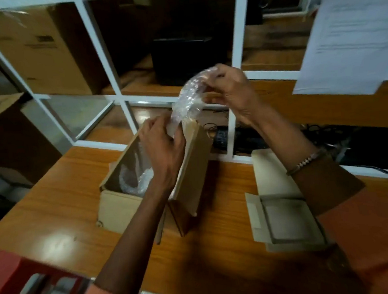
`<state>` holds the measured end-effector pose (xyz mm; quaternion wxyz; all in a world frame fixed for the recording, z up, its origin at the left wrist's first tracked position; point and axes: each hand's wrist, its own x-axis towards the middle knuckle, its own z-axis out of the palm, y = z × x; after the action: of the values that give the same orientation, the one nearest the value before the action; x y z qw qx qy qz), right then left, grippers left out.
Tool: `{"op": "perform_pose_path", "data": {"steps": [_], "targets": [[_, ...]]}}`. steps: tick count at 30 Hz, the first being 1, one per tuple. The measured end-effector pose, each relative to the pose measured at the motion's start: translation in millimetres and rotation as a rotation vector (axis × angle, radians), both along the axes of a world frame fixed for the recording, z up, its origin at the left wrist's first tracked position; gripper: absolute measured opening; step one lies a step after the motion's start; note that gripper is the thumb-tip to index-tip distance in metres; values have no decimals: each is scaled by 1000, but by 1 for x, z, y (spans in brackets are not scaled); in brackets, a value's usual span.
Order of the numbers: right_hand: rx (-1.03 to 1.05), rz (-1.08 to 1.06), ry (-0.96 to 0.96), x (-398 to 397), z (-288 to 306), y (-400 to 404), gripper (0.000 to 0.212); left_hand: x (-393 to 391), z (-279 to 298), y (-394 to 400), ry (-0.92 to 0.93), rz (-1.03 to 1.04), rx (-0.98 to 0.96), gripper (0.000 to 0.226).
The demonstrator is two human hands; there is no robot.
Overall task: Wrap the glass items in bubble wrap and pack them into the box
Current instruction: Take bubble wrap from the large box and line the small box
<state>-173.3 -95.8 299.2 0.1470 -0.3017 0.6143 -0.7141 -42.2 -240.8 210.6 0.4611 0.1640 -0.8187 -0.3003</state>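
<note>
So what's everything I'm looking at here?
Bubble-wrapped bundle: one, clear, held above the box.
Cardboard box: one, brown, open on the table, bubble wrap inside.
Flat tray box: one, pale, open at right.
Table: one, orange wood.
Red case: one, lower left corner.
Paper sheet: one, white, hanging upper right.
Left hand: at the bundle's lower end.
Right hand: pinching the bundle's top; bracelet on the wrist.

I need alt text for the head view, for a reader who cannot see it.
Two hands hold a bubble-wrapped bundle above an open cardboard box on a wooden table: the right hand pinches the top, the left hand grips lower down. More bubble wrap lies inside the box.
</note>
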Motion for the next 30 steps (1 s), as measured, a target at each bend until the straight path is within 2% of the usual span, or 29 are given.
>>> {"op": "perform_pose_path", "data": {"steps": [2, 4, 8, 10, 12, 16, 19, 20, 22, 23, 24, 27, 28, 30], "targets": [[-58, -211, -54, -10, -5, 47, 9, -6, 1, 25, -20, -125, -78, 22], [-115, -401, -182, -18, -13, 89, 9, -13, 2, 49, -76, -331, 5, 10], [-72, -564, -296, -17, -31, 148, 9, -21, 9, 104, -144, -740, 344, 21], [-3, -623, -267, -13, -42, 167, 9, -24, 16, 128, -200, -833, 636, 28], [57, -681, -246, -10, -51, 184, 11, -31, 19, 143, -241, -869, 803, 34], [61, -766, -119, -6, -56, 213, 52, -45, 19, 163, -403, -827, 784, 36], [188, -807, 31, -3, -47, 230, 66, -54, 9, 170, -480, -867, 748, 47], [267, -766, 49, -4, -44, 236, 74, -56, 7, 172, -494, -906, 737, 47], [448, -565, 15, -7, -41, 250, 95, -55, 8, 177, -501, -958, 699, 30], [533, -439, -31, -6, -40, 256, 99, -55, 10, 181, -507, -980, 690, 23], [607, -325, -68, -6, -42, 262, 92, -58, 9, 183, -509, -1004, 704, 20], [678, -128, -124, -5, -56, 272, 29, -64, 5, 186, -493, -1015, 751, 19], [650, -108, -155, -6, -64, 274, 22, -65, 4, 185, -491, -989, 756, 20], [577, -90, -216, -10, -78, 276, 27, -68, -3, 183, -500, -999, 764, 26]]}}
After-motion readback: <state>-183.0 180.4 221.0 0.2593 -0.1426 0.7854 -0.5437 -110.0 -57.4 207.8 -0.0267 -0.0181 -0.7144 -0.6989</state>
